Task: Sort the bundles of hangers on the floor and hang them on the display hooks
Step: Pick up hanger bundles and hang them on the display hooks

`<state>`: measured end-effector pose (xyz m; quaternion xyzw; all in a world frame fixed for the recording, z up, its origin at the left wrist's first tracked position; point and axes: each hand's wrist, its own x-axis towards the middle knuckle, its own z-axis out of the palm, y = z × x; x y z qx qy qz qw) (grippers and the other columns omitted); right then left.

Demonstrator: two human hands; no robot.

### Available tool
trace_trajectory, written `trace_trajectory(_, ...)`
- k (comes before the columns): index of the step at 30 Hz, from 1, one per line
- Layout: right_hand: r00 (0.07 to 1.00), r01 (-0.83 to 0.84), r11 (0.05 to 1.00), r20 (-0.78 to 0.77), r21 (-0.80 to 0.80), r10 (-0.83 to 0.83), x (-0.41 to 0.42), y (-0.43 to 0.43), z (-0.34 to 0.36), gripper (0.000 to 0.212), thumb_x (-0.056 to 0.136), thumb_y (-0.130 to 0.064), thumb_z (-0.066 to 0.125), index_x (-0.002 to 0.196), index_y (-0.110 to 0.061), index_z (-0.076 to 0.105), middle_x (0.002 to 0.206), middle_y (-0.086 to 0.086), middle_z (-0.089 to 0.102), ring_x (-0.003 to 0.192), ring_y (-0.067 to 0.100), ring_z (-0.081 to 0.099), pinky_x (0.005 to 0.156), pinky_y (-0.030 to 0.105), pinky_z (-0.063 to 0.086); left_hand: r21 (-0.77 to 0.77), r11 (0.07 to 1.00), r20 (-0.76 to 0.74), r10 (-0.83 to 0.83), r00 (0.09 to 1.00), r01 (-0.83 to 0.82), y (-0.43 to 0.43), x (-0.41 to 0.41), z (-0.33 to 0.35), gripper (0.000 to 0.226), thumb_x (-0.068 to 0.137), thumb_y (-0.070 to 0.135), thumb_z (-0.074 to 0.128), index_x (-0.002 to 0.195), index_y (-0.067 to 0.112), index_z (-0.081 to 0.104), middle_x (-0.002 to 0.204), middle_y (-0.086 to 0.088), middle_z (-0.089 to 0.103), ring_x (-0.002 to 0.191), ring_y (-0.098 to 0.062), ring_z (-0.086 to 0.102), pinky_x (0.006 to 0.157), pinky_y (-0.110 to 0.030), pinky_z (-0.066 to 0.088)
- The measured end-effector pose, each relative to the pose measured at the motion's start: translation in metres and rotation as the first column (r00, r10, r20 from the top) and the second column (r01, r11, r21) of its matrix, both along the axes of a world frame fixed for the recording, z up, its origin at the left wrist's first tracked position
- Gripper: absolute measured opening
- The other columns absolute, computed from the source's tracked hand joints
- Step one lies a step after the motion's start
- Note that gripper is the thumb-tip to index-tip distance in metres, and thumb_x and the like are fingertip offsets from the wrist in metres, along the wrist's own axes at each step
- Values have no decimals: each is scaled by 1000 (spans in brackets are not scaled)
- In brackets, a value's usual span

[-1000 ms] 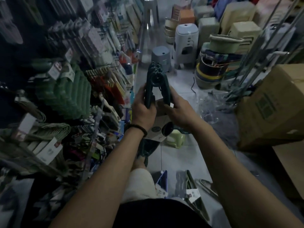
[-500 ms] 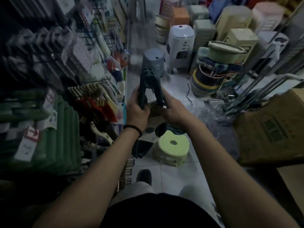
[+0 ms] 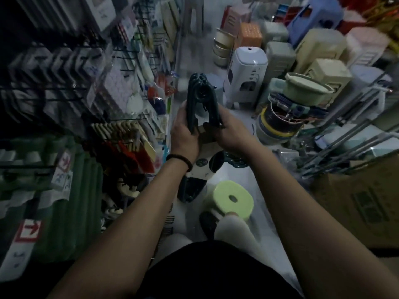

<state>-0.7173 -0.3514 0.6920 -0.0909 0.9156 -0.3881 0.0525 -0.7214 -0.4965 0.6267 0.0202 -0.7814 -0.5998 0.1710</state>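
Both forearms are bare right up to the lower edge of the view. A thin black bracelet (image 3: 180, 160), which looks beaded, circles the wrist behind the left hand (image 3: 184, 138). The right hand (image 3: 232, 133) and its wrist are bare. A black top (image 3: 216, 271) covers the torso. Beyond it show pale, off-white trouser legs (image 3: 234, 228) and one dark shoe (image 3: 206, 223).

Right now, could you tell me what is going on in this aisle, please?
A person stands in a crowded shop aisle and holds a bundle of dark teal hangers in both hands, hook ends pointing away. The left hand grips its left arm and the right hand grips its right arm. A card label hangs beneath. The bundle is not yet on the display hooks to the left. A light green stool stands on the floor below.
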Motion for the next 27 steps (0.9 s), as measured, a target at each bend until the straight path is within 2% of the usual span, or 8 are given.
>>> trace_trajectory(4,996,-84,996,30,-39,86,-43,0,1,67,99,-32,62,159,-39,33,143,-1,60,108,11,61,83,21,42,-63,991,-15,116,993,-116,-1,-29,5,51,96,17,48,146,31,48,136,-2,64,127,-21,61,109,-47,50)
trace_trajectory(8,982,-183,982,46,-47,185,-95,13,2,67,101,-32,63,160,-36,32,128,-12,54,83,-15,49,62,-5,35,-135,974,-16,182,983,-183,7,-70,11,50,99,11,48,145,30,48,130,-3,64,120,-22,62,105,-43,52)
trace_trajectory(13,955,-297,955,-22,-9,297,-171,36,12,68,100,-29,62,159,-32,28,128,9,67,106,25,65,83,27,50,-162,955,-13,248,969,-247,36,-129,35,43,103,16,50,142,35,48,129,2,65,113,-15,64,98,-35,53)
trace_trajectory(16,944,-297,954,-163,-31,288,-205,46,25,66,95,-24,63,154,-31,35,115,12,72,101,34,70,84,45,59,-136,945,-1,299,954,-296,59,-156,62,28,102,39,50,127,49,47,118,7,64,99,-7,62,87,-31,55)
trace_trajectory(19,918,-294,951,-306,-92,254,-231,52,42,48,98,-27,60,144,-25,49,106,12,74,94,35,70,77,46,58,-121,940,24,324,946,-319,75,-173,93,27,97,44,55,117,57,42,114,8,63,95,0,60,80,-25,50)
trace_trajectory(21,895,-346,929,-345,-132,284,-246,51,58,30,99,-27,59,128,-22,58,99,10,72,90,34,68,73,44,56,-64,935,38,352,935,-349,76,-176,112,33,88,45,64,110,57,43,104,8,61,92,-8,63,80,-36,57)
trace_trajectory(24,857,-466,865,-337,-186,389,-261,39,89,11,98,-24,55,109,-23,58,82,6,68,75,31,66,66,48,56,-45,933,6,357,934,-356,61,-167,143,68,73,38,83,128,41,42,109,9,62,102,-19,66,87,-50,61)
trace_trajectory(27,774,-620,751,-334,-228,537,-262,18,129,11,99,-21,54,107,-28,57,83,2,67,73,25,65,65,48,57,-142,919,-45,364,930,-367,32,-146,178,81,74,32,88,138,27,38,122,12,67,114,-14,67,95,-42,57)
